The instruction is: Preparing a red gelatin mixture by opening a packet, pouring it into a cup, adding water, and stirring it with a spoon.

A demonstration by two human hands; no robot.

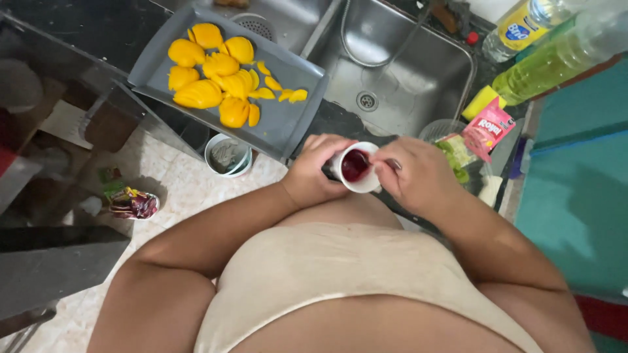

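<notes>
Your left hand [313, 171] is wrapping the white cup [355, 168] in a firm grip, while your right hand [413, 175] is pinching a spoon inside it.

Right of my hands a pink sachet [487, 127]; upper right, a yellow-labelled bottle [523, 27]; a crumpled wrapper [133, 203] lies left

A dark counter [340, 121] ran across the upper part of the frame, with a steel sink [392, 72] sunk into it at top centre. A grey tray [288, 124] lay on the counter at upper left, partly over the edge, carrying yellow mango slices [219, 72]. At upper right stood two bottles [556, 39], with a pink packet [487, 127] near them. Below, at left, the pale tiled floor [176, 189] held a small white bin [227, 155] and a crumpled wrapper [134, 204]
</notes>
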